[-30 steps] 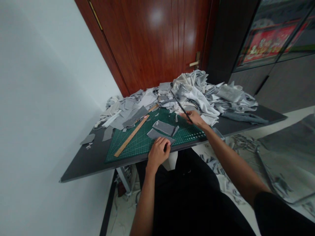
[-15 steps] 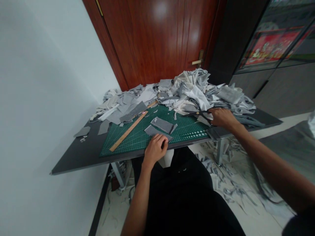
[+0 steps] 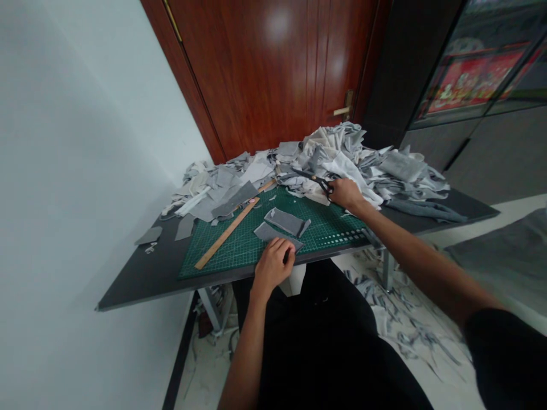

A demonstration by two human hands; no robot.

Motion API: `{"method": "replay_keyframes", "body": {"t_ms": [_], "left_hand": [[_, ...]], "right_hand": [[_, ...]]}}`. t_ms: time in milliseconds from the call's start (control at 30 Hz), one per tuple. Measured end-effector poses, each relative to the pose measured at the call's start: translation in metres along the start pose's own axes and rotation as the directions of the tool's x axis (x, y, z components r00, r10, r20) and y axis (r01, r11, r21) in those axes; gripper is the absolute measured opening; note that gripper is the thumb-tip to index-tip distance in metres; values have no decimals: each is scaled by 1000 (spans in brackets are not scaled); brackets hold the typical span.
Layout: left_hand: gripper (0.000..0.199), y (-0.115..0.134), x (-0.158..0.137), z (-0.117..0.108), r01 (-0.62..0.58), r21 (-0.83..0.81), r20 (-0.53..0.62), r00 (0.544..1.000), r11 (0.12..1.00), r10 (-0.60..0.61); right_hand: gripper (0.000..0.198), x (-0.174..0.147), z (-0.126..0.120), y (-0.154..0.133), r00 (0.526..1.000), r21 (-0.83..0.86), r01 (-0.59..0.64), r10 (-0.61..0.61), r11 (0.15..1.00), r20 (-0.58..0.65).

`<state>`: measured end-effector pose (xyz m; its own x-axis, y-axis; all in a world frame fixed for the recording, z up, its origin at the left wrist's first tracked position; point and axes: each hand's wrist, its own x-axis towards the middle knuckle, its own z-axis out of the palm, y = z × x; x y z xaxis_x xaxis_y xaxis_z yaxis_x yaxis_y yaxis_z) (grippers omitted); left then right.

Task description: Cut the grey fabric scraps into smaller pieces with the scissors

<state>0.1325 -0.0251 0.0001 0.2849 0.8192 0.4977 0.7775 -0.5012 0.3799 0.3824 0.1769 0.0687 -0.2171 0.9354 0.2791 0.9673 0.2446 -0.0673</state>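
Black scissors (image 3: 314, 177) are in my right hand (image 3: 347, 195), its fingers closed round the handles. Their blades point left, over the edge of a heap of grey and white fabric scraps (image 3: 342, 162). My left hand (image 3: 274, 263) lies at the table's front edge with curled fingers, closed on the near side of a grey fabric piece (image 3: 271, 232). Just behind that piece, another grey fabric strip (image 3: 285, 221) with a folded end rests on the green cutting mat (image 3: 231, 250). A pale piece (image 3: 296, 280) shows below my left hand, over my lap.
A wooden ruler (image 3: 226, 233) lies slanted across the mat's left side. Small grey pieces (image 3: 149, 236) sit on the dark table (image 3: 128, 285) at left. Behind stands a wooden door (image 3: 265, 74), with a white wall (image 3: 85, 171) to the left. Offcuts (image 3: 410, 330) litter the floor.
My right hand has carried the scissors left and farther back, from the mat's right side to the scrap heap. My left hand stays at the grey fabric piece. The view has shifted slightly.
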Motion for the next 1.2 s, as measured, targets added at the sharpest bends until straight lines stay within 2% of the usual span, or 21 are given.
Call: {"method": "replay_keyframes", "body": {"t_ms": [100,200,367,467,600,733,867,967,1100,1200], "left_hand": [[18,1,0,0,-5,-6,1,1000,1000,5],[18,0,-1,1,-13,-10,-3,1000,1000,13],[18,-1,-2,2,-18,-6,-2,1000,1000,18],[17,-1,-2,2,-16,-9,-12,1000,1000,16],[17,-1,-1,3,-26,-12,-19,1000,1000,25],[17,-2,-1,4,-18,-17,-23,1000,1000,18],[17,-3,-1,4,-15,-15,-12,1000,1000,14],[18,-2,0,3,-18,-3,-10,1000,1000,18],[19,-2,1,1,-21,12,-3,1000,1000,21],[19,-2,1,1,-31,18,-4,1000,999,31]], "right_hand": [[38,5,-5,-10,990,168,-52,73,984,-122],[42,5,-12,-7,986,189,-82,108,978,-130],[40,-5,-18,23,1000,-2,-9,9,1000,18],[37,-19,-18,41,990,-114,55,-40,992,136],[37,-38,-16,47,974,-210,103,-56,972,217],[41,-40,-15,31,971,-266,138,-78,954,224],[43,-22,-13,1,977,-278,120,-65,953,202],[42,-3,-13,-26,975,-210,152,-111,966,194],[41,18,-20,-53,990,-61,72,-64,996,124],[42,27,-31,-60,999,41,20,-21,999,41]]}}
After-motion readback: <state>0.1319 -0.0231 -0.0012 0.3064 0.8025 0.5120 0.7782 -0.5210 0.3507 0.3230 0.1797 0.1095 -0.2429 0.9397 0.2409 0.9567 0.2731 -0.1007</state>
